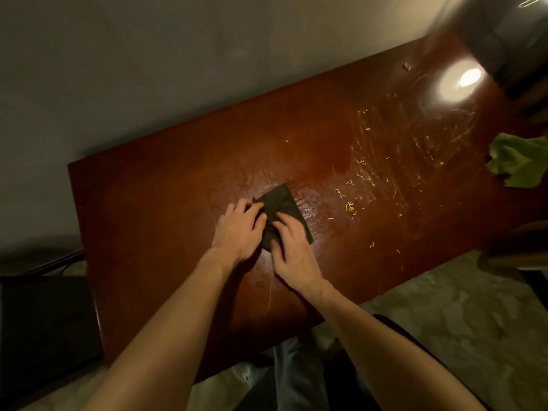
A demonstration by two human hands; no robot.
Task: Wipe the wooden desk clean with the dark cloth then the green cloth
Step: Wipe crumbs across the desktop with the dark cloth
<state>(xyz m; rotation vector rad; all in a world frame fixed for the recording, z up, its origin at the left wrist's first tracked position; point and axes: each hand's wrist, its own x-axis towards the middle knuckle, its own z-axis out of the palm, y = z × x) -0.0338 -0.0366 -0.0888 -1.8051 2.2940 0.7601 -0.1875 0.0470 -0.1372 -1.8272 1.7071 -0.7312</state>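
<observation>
The dark cloth [281, 207] lies folded in the middle of the reddish wooden desk [166, 209]. My left hand [237, 229] pinches its left edge and my right hand [292, 247] presses and grips its near part. The green cloth [517, 163] lies crumpled at the desk's right edge, far from both hands. Yellow crumbs [351, 207] and pale smear streaks [394, 149] cover the right half of the desk.
A grey wall runs behind the desk. A dark box-like object [44, 327] stands on the floor at the left. A bright light reflection [462, 81] glares at the desk's far right corner. My legs show below the near edge.
</observation>
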